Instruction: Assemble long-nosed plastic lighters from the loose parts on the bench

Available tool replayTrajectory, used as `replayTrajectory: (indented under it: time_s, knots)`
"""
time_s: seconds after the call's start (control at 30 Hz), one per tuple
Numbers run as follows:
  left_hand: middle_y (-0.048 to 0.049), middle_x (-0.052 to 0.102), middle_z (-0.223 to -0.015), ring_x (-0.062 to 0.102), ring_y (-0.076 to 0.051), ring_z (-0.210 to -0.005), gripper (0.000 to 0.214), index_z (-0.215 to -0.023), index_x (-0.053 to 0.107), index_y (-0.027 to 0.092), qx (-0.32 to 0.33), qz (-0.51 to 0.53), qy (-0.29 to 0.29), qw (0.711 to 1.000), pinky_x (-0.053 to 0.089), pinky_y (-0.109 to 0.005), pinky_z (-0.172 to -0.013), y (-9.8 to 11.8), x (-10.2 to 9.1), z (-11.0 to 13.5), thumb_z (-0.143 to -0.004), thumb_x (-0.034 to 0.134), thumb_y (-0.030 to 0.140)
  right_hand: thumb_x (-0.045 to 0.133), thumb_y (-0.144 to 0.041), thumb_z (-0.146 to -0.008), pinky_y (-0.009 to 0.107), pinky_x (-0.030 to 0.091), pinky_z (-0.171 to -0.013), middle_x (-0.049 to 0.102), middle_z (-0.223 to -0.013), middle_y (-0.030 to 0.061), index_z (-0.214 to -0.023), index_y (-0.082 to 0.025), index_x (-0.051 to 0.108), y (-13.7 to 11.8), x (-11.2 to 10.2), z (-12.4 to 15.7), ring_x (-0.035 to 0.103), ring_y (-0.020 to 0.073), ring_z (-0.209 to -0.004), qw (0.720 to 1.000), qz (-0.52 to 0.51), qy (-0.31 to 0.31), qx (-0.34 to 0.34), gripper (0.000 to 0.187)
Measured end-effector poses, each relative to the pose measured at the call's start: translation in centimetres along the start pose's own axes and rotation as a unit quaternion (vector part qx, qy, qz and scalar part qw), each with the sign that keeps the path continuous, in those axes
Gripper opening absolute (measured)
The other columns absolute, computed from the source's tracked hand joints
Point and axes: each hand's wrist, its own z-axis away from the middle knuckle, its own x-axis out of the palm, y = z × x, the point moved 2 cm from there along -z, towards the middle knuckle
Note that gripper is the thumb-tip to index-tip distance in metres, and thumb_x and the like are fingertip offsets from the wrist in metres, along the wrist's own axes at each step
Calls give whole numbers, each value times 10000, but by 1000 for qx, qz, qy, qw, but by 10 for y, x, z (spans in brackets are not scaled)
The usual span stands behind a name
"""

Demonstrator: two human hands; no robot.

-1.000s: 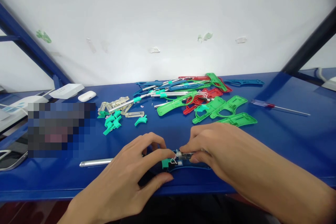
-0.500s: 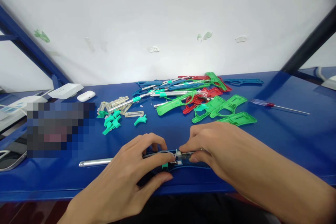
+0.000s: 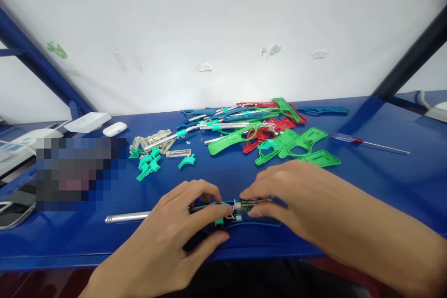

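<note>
Blue tabletop (image 3: 377, 191), front edge running straight across below both hands; both forearms cross it. Rear side meets a white wall (image 3: 223, 23); dark posts slope up at left and right. A band of blue surface separates the hands from the loose parts behind. Widest room is at right, between the right forearm and the screwdriver (image 3: 359, 140).

Blue casing (image 3: 258, 224) lies near the front edge, under and between the hands. Silver tube (image 3: 127, 217) shows beyond the left hand, pointing left. Inside the casing: green trigger (image 3: 219, 221), white wire (image 3: 228, 217) and a clear piece with metal in it (image 3: 244, 207).

Left hand (image 3: 174, 233): arched over the casing, thumb and index finger moderately parted. Index tip on the wire area, thumb along the near side; the hand holds the casing down.

Right hand (image 3: 282, 191): thumb and index finger slightly parted around the clear piece, thumb at its near side, index tip at its far side. Cannot tell whether they grip it.

Behind: green casings (image 3: 303, 142) and other coloured ones heaped together; teal pieces (image 3: 150, 163) and clear cases (image 3: 179, 152) left of the heap.
</note>
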Motion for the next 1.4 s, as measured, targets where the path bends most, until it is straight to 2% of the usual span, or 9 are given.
replayTrajectory:
  time_s: [0.13, 0.23, 0.33, 0.4, 0.63, 0.93, 1.07, 1.23, 1.4]
  knots:
    - [-44, 638, -1288, 656, -214, -1158, 347, -1401, 565, 337, -9, -34, 14, 999, 542, -371, -1014, 0, 1, 2, -1059, 591, 290, 770, -198, -896, 293, 526, -595, 847, -971, -25, -1019, -320, 828, 0, -10, 1, 783, 214, -745, 1000, 13, 8, -3, 183]
    - [-58, 647, -1325, 666, -248, -1189, 452, -1482, 495, 337, -31, -87, 19, 996, 513, -470, -1102, -2, 2, 6, -1048, 616, 375, 806, -195, -858, 319, 549, -611, 848, -995, -37, -1039, -338, 819, 3, -11, 6, 796, 244, -777, 1000, 17, 16, 6, 231]
    - [-75, 657, -1339, 675, -297, -1185, 560, -1515, 475, 340, -53, -128, 23, 990, 529, -548, -1080, -6, 0, 12, -1008, 662, 487, 803, -213, -870, 335, 568, -637, 845, -1028, -45, -1069, -351, 810, 4, -10, 8, 799, 250, -802, 1000, 12, 6, 13, 242]
    - [-78, 664, -1334, 677, -316, -1179, 546, -1477, 521, 340, -59, -141, 30, 988, 549, -556, -1042, -7, -2, 17, -987, 683, 517, 796, -234, -886, 348, 580, -671, 838, -1079, -42, -1115, -359, 796, 3, -9, 8, 798, 255, -849, 1000, 12, -1, 15, 261]
    - [-60, 711, -1189, 711, -269, -1047, 314, -1308, 654, 304, -41, -110, 53, 992, 602, -448, -923, -4, -4, 21, -1009, 686, 397, 785, -294, -929, 364, 577, -850, 789, -1177, -70, -1198, -419, 739, -1, -3, 6, 762, 232, -1039, 998, -26, -45, 22, 301]
    - [-58, 630, -1212, 680, -228, -1045, 309, -1309, 691, 323, -55, -69, 64, 994, 621, -372, -879, -5, -4, 20, -1004, 699, 371, 714, -234, -955, 312, 561, -768, 781, -1177, -37, -1213, -402, 742, 5, 6, 13, 764, 216, -1014, 998, -61, -34, 2, 308]
    - [-65, 575, -1181, 653, -205, -998, 334, -1326, 692, 303, -69, -69, 80, 992, 621, -332, -832, -4, -2, 21, -1002, 705, 384, 691, -210, -960, 351, 564, -849, 781, -1165, -61, -1175, -428, 748, 6, 7, 10, 761, 218, -1009, 997, -68, -41, 21, 312]
    - [-56, 595, -1134, 624, -204, -1002, 351, -1377, 633, 293, -63, -53, 78, 994, 612, -324, -837, -1, 1, 20, -1028, 669, 292, 746, -213, -925, 351, 562, -874, 783, -1115, -46, -1143, -405, 767, 7, 8, 8, 763, 214, -972, 997, -62, -41, 10, 291]
    - [-61, 542, -1220, 635, -189, -1035, 372, -1396, 602, 321, -68, -40, 71, 994, 617, -305, -859, 0, 0, 22, -1032, 657, 265, 760, -308, -951, 383, 571, -866, 764, -1234, -11, -1312, -401, 698, -4, 5, 11, 742, 256, -1070, 999, -24, -24, -11, 378]
